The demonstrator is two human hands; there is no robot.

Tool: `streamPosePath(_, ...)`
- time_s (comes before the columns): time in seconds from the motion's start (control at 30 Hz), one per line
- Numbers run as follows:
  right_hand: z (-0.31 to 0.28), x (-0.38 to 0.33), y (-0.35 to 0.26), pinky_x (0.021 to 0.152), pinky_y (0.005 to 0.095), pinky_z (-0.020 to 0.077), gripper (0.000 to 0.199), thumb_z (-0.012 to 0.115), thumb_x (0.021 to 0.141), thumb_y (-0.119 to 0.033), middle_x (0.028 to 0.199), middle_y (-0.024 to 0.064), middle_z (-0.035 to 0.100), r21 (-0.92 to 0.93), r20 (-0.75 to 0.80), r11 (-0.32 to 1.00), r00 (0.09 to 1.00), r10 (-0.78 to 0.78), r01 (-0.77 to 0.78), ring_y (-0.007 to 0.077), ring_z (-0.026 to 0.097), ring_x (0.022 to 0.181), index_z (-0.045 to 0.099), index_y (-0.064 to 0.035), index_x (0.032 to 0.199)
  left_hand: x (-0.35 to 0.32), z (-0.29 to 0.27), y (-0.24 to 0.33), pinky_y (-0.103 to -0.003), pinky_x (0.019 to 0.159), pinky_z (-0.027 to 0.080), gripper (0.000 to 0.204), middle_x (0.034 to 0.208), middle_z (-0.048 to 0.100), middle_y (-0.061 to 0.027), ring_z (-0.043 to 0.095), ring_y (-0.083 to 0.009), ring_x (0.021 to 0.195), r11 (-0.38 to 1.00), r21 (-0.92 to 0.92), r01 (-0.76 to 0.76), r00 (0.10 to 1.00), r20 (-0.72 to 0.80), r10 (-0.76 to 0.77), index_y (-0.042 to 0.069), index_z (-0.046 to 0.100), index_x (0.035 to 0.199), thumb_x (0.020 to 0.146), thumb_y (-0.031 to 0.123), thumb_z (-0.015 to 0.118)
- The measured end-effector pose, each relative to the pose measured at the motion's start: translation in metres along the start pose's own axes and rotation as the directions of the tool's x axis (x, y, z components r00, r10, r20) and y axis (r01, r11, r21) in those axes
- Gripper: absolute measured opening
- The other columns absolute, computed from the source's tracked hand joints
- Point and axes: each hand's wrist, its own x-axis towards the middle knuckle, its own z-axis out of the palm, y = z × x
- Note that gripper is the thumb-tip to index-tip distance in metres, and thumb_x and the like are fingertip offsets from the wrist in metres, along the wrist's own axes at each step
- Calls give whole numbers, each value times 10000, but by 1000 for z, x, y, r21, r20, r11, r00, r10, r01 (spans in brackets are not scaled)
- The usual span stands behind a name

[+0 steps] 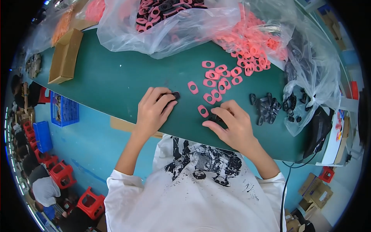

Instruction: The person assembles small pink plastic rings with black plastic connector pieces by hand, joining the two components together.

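My left hand (pixel 154 109) pinches a small dark oval part (pixel 176 95) between thumb and fingertips, just above the green tabletop. My right hand (pixel 235 125) is curled low over the table, with a small black part (pixel 215 117) between its thumb and fingers, partly hidden by them. Close to the right fingertips lies a pink oval ring (pixel 203 111). Several more pink rings (pixel 209 83) are scattered beyond it, each with a hole in the middle. To the right of my right hand sits a loose group of black oval parts (pixel 266 110).
At the back, a clear plastic bag (pixel 170 36) holds pink-and-black pieces (pixel 152 15). A pile of pink rings (pixel 251 42) spills toward me. Another clear bag (pixel 309 89) with black parts lies right. An open cardboard box (pixel 65 58) stands left. A black cable (pixel 285 189) hangs off the right edge.
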Motion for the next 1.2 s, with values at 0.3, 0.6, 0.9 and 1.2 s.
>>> streamPosePath(0.3,34,4,4,509,320,460,343,876,672,-226,749,45,587,-67,-239,998,971,-30,14,209,572,614,685,-38,887,3,4,0,-361,658,507,231,951,642,-67,593,-259,809,998,2,-67,998,-19,67,32,652,906,712,6,775)
streamPosePath(0.6,25,3,-3,611,346,501,223,843,695,-120,821,74,624,-120,-240,986,967,85,-116,243,621,761,690,-42,837,9,0,45,-452,897,457,431,1174,626,-87,559,-322,1084,973,-123,-196,947,232,220,57,646,1071,666,63,793)
streamPosePath(0.9,-41,-23,42,747,385,474,177,766,742,-8,973,89,636,-512,-304,807,941,150,-294,285,569,879,689,-32,899,21,16,34,-411,774,482,315,1098,627,-87,580,-279,993,904,-132,-406,851,308,426,17,666,995,681,32,697)
streamPosePath(1.2,-30,-18,32,650,400,511,237,749,751,-15,936,98,612,-213,25,976,998,50,-44,302,620,773,660,-28,969,25,18,37,-386,732,497,240,1036,634,-99,604,-275,885,924,-148,-352,865,327,381,6,652,959,722,24,689)
